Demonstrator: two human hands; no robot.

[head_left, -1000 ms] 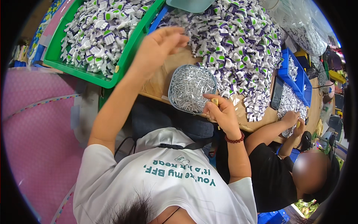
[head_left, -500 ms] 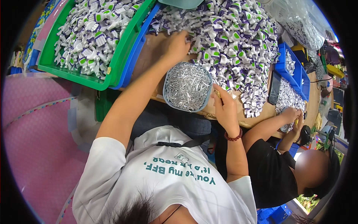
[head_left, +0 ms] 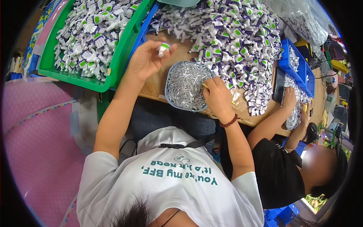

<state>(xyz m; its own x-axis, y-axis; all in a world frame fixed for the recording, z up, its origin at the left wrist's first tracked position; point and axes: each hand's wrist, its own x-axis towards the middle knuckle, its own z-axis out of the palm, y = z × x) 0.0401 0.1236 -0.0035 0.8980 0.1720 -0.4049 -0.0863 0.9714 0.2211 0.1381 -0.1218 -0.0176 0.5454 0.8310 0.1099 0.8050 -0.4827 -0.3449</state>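
Between the fingers of my left hand (head_left: pixel 145 60) is a small white, purple and green plastic toy part (head_left: pixel 163 48), lifted above the table beside the green tray. My right hand (head_left: pixel 219 96) reaches over the right rim of a pale blue tub (head_left: pixel 167 92). Its fingertips are pressed together, down among the short silvery metal pins (head_left: pixel 187 83) that fill the tub. Something yellowish shows at those fingertips; what they pinch is too small to make out. A large pile of similar toy parts (head_left: pixel 234 45) spreads over the table behind the tub.
At the left stands a green tray (head_left: pixel 107 81) heaped with toy parts, against a blue tray (head_left: pixel 132 56). To the right are a blue divided bin (head_left: pixel 300 72), a dark phone (head_left: pixel 278 85) and a clear plastic bag (head_left: pixel 302 22). A co-worker in black (head_left: pixel 278 174) handles parts there.
My left hand has drawn back from the pile, leftward and nearer, with a toy part in its fingers. My right hand has moved left from the tub's rim into the pins.
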